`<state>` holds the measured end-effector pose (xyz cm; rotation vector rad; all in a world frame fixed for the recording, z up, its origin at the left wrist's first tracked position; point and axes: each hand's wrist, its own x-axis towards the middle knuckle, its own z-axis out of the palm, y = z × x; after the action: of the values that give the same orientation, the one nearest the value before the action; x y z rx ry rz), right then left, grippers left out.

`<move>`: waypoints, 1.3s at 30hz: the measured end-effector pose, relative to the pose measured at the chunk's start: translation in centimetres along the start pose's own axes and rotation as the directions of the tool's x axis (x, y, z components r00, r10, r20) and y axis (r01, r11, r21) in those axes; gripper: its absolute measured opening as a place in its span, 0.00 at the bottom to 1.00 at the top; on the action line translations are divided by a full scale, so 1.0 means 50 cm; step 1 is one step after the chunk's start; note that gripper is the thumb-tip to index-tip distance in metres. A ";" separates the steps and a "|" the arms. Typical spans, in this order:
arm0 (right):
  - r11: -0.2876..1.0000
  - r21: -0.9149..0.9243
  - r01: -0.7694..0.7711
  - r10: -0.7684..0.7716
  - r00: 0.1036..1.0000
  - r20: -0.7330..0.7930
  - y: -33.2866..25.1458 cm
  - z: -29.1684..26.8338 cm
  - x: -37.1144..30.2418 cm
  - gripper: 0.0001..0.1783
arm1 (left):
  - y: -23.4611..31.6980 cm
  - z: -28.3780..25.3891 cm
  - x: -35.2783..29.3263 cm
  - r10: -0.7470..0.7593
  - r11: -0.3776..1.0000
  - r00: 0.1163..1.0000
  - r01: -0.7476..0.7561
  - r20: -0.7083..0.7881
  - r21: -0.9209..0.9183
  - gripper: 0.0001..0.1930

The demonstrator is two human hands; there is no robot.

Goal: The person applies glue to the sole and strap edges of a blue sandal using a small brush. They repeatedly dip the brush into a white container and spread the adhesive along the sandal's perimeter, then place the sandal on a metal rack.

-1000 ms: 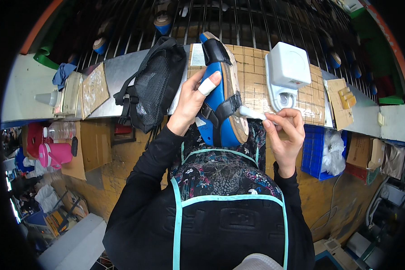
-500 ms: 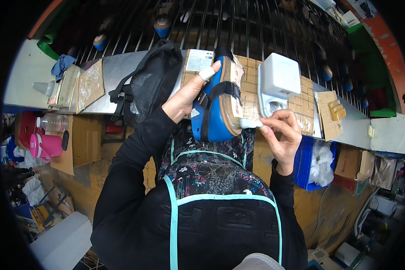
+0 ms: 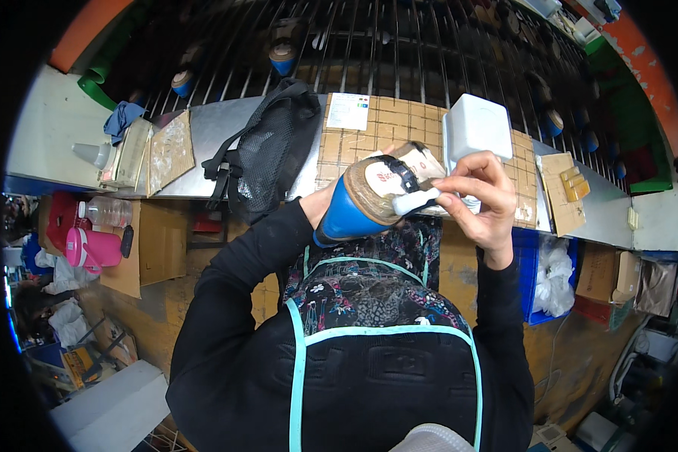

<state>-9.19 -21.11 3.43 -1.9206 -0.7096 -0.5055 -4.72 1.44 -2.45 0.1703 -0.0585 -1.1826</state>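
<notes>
My left hand grips a shoe on a blue last, its fingers mostly hidden behind it. The last is tilted, blue end toward me, with a brown cork-like rim around it. A pale, red-printed panel and a dark strap with a buckle show on the upper side. Between thumb and fingertips, my right hand pinches a small white applicator with a thick rounded tip. That tip meets the right side of the cork-like rim; its exact kind I cannot make out.
A white plastic container stands on the taped cardboard behind my right hand. Left of it lies a black mesh bag. Metal rollers carrying other blue lasts run behind the bench. Yellow blocks sit at right.
The lasted shoe has turned and tilted, bringing its printed side and buckle into view. My left thumb has gone out of sight behind it. The white applicator stays at the rim.
</notes>
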 end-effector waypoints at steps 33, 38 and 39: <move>0.965 -0.099 -0.244 0.223 0.957 -0.186 -0.050 0.048 -0.068 0.10 | 0.068 0.004 -0.003 0.689 0.581 0.692 -0.347 -0.217 0.737 0.35; 0.972 -0.142 -0.188 0.169 0.977 -0.133 -0.034 0.049 -0.035 0.10 | 0.069 -0.005 -0.001 0.673 0.574 0.705 -0.309 -0.222 0.758 0.32; 0.967 -0.195 -0.166 0.150 0.984 -0.093 -0.032 0.043 -0.032 0.10 | 0.070 -0.006 -0.001 0.664 0.586 0.710 -0.299 -0.234 0.753 0.32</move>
<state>-11.37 -19.05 2.56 -2.1142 -0.4636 -0.5662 -1.51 2.82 -2.16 1.0519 -0.0716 -0.4468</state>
